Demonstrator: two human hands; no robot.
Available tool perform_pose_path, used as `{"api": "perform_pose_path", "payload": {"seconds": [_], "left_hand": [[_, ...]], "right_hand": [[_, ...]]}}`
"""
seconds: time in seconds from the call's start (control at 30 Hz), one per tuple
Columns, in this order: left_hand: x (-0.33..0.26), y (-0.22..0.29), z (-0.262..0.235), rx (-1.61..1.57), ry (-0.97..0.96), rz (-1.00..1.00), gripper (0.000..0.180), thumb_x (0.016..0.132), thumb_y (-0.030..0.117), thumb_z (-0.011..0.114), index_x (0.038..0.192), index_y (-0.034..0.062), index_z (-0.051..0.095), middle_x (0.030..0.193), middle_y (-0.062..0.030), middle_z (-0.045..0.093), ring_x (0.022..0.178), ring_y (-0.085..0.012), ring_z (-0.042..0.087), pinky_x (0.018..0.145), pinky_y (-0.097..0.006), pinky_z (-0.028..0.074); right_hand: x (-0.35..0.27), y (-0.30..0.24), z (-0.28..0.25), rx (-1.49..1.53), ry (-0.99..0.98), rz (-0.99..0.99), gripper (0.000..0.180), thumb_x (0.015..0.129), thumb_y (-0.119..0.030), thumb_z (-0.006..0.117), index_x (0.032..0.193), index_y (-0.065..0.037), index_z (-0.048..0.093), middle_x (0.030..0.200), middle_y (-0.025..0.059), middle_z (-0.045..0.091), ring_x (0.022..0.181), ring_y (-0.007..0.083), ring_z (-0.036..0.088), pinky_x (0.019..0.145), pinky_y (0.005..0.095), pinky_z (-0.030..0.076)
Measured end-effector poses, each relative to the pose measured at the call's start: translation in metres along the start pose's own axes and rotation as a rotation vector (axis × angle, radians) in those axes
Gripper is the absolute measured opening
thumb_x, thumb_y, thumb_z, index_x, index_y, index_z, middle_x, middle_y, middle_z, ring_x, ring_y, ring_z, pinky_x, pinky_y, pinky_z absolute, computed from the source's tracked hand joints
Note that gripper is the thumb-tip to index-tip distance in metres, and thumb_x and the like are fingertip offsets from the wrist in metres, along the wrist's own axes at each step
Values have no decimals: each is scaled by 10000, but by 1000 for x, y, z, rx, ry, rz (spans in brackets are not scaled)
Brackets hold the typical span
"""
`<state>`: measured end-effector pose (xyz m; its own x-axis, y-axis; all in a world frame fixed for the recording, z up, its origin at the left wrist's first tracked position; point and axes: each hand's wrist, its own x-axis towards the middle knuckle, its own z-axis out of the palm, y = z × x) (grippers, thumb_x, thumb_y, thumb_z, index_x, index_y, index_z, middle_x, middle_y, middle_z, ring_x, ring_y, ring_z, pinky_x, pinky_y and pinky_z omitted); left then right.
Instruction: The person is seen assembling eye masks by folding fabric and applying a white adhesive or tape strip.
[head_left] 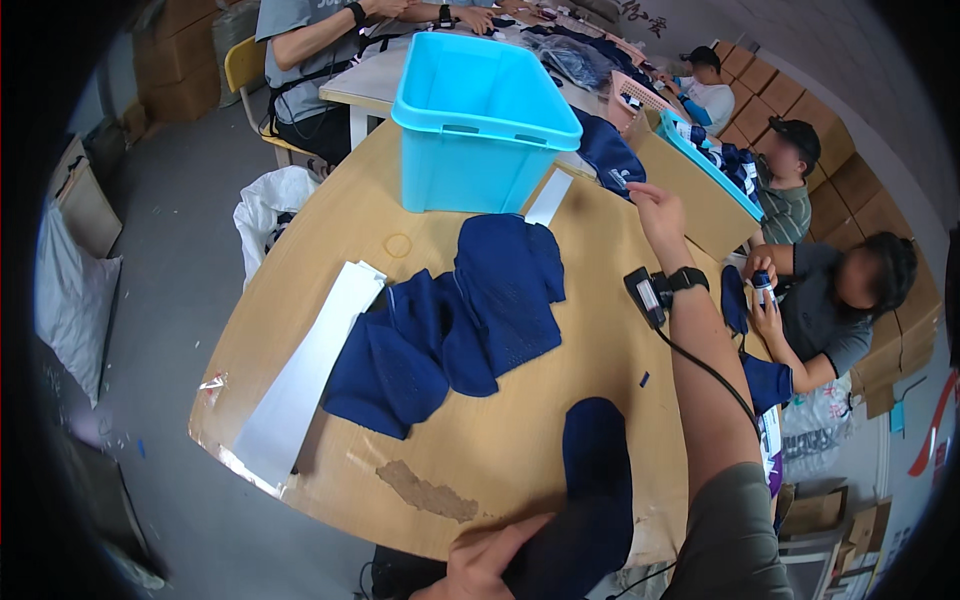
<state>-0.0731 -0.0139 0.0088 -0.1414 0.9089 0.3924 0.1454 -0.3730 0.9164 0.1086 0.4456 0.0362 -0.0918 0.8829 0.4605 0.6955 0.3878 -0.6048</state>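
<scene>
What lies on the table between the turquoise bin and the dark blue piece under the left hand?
In the head view, a spread of navy fabric pieces lies between the turquoise bin and the dark blue piece under the left hand.

From my remote seat, the table [620, 260] reads as pale wood laminate, smooth and faintly glossy, with a rough chipped patch [428, 492] at six o'clock showing raw fibre. The navy garments [470, 320] look like matt knit cloth with a fine perforated texture. At twelve o'clock the turquoise bin [470, 120] is smooth, shiny plastic. At eight o'clock, white strips [300, 375] look like smooth paper.
</scene>
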Motion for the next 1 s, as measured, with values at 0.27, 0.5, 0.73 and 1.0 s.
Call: {"api": "perform_pose_path", "payload": {"seconds": [0.27, 0.5, 0.73, 1.0], "left_hand": [[-4, -8, -4, -84, -83, 23, 428, 779, 51, 710, 1190, -43, 631, 937, -172, 711, 792, -284, 716, 707, -346, 558], [-3, -12, -13, -91, -211, -11, 459, 765, 68, 691, 1207, -39, 628, 916, -183, 705, 777, -292, 713, 680, -359, 556], [-1, -14, -9, -132, -172, 63, 488, 846, 244, 675, 1205, -80, 613, 963, -221, 703, 817, -329, 716, 719, -376, 566], [2, -8, -8, -121, -191, 41, 506, 855, 275, 666, 1191, -100, 616, 992, -248, 698, 866, -336, 719, 784, -383, 563]], "right_hand": [[38, 47, 33, -192, 55, 92, 245, 736, -224, 682, 954, -213, 796, 1119, 176, 675, 1123, 333, 593, 1070, 409, 354], [51, 59, 46, -373, 163, 126, 309, 720, -266, 726, 1011, -178, 781, 1171, 209, 635, 1159, 340, 568, 1066, 404, 386], [44, 54, 40, -286, 291, 207, 410, 715, -303, 775, 990, 1, 749, 1022, 270, 686, 1004, 382, 650, 952, 413, 485], [62, 55, 31, -535, 329, 273, 478, 675, -401, 821, 863, 23, 707, 905, 254, 701, 911, 393, 683, 828, 441, 538]]}}
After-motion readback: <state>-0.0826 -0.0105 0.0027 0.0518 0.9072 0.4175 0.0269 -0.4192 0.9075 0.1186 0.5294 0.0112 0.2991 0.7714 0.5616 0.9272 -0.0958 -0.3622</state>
